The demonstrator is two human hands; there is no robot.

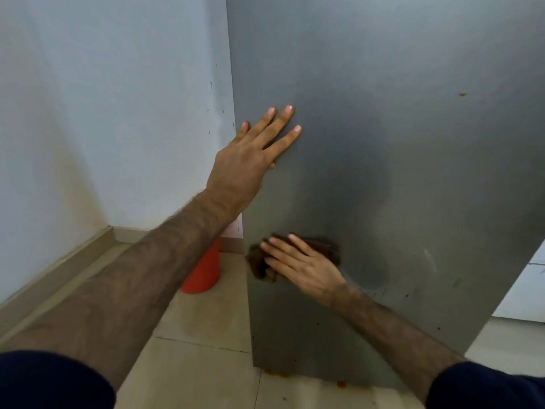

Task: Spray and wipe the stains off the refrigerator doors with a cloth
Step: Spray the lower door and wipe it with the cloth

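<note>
While the left hand (250, 152) braces flat on the refrigerator door (413, 172), the right hand (303, 268) presses the brown cloth (259, 265) low down, seemingly with straight fingers; firm overlapping strokes should lift the specks.

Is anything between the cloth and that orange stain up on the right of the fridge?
Nothing visible. The right hand presses the cloth low on the fridge; the stain sits up and to the right, with only bare grey surface between. The left hand rests flat further left, off that path.
</note>
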